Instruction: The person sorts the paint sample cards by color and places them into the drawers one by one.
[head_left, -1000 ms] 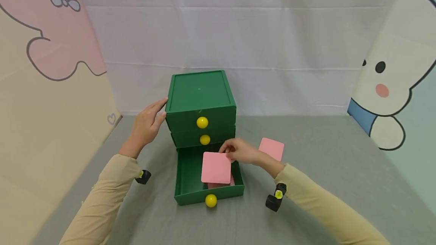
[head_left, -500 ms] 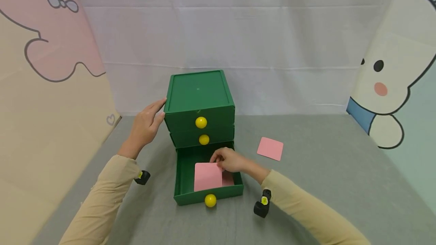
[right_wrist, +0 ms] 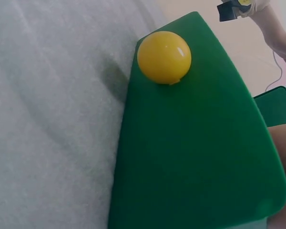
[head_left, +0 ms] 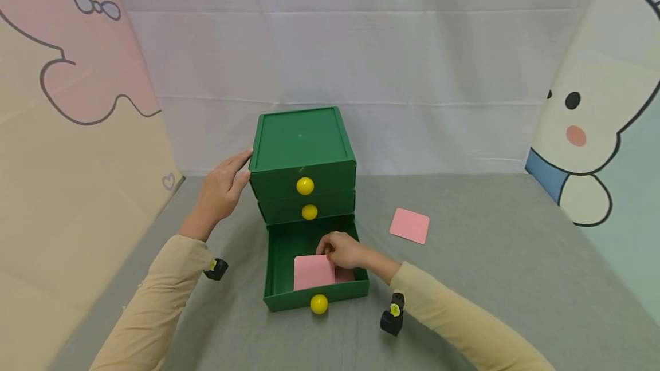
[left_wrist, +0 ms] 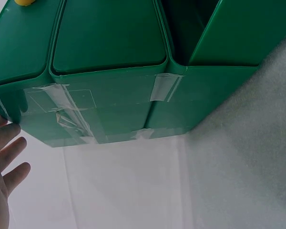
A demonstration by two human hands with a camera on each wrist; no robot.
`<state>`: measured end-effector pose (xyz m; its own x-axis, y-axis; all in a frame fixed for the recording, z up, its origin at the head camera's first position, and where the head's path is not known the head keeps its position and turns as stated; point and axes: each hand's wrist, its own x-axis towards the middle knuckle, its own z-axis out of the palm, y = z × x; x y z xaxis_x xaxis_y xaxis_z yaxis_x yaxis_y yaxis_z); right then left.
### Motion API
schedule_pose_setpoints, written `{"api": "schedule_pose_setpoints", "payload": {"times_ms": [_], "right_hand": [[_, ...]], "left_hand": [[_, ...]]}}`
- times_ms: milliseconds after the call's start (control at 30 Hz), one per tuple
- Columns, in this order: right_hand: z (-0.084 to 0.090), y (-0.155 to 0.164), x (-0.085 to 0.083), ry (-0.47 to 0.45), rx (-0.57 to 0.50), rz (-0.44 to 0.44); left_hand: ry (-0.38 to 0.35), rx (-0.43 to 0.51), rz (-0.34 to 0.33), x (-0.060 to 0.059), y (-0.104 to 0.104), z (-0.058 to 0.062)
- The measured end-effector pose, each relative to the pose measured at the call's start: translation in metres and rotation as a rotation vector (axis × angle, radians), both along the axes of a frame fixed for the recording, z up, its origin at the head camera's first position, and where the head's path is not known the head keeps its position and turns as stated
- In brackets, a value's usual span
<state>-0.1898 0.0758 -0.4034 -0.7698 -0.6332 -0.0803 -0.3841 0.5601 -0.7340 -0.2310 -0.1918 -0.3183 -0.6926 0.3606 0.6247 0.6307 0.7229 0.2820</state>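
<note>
A green three-drawer box (head_left: 304,139) stands on the table, its bottom drawer (head_left: 281,256) pulled out toward me. My left hand (head_left: 219,193) rests with extended fingers against the upper left side of the box; the left wrist view shows its fingertips at the taped side wall (left_wrist: 119,109). Inside the open drawer, my right hand (head_left: 345,249) pinches the top right corner of a square pink card (head_left: 313,272). Another pink card (head_left: 344,275) lies under it, partly hidden. In the right wrist view the drawer front (right_wrist: 195,143) covers most of the right hand and hides the cards.
One more pink card (head_left: 409,225) lies on the grey tabletop (head_left: 490,256) to the right of the box. Each drawer front carries a round yellow knob (head_left: 319,304). A white cloth (head_left: 361,56) hangs behind, with cartoon-printed panels (head_left: 577,130) at both sides.
My right hand has moved left and down into the drawer with the pink card, which now sits lower, behind the drawer front. The left hand has stayed at the box's side.
</note>
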Motion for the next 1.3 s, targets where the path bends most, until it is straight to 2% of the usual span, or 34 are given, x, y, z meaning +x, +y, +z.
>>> {"api": "schedule_pose_setpoints", "payload": {"times_ms": [267, 433, 633, 767, 867, 1067, 1167, 1300], "right_hand": [[0.001, 0.000, 0.001, 0.040, 0.026, 0.008], [0.010, 0.009, -0.001, 0.089, -0.014, 0.051], [0.034, 0.041, -0.009, 0.082, -0.121, 0.082], [0.040, 0.074, -0.016, 0.080, -0.141, 0.017], [0.033, 0.101, -0.022, 0.112, -0.152, -0.050], [0.002, 0.154, -0.038, 0.222, -0.148, -0.171], [-0.011, 0.172, -0.042, 0.219, -0.090, -0.269], [-0.023, 0.187, -0.046, 0.204, -0.020, -0.342]], "left_hand": [[0.006, 0.002, -0.008, -0.001, -0.001, -0.001], [0.007, 0.004, -0.011, -0.001, -0.001, -0.001], [0.010, 0.000, -0.006, -0.001, -0.001, 0.000], [0.004, 0.005, -0.003, 0.000, 0.000, 0.000], [-0.001, 0.008, -0.001, 0.000, 0.000, 0.001], [-0.004, 0.007, -0.002, 0.000, -0.001, 0.000], [-0.003, 0.004, -0.002, 0.001, -0.001, 0.000], [-0.005, -0.001, 0.002, 0.001, -0.001, 0.001]]}}
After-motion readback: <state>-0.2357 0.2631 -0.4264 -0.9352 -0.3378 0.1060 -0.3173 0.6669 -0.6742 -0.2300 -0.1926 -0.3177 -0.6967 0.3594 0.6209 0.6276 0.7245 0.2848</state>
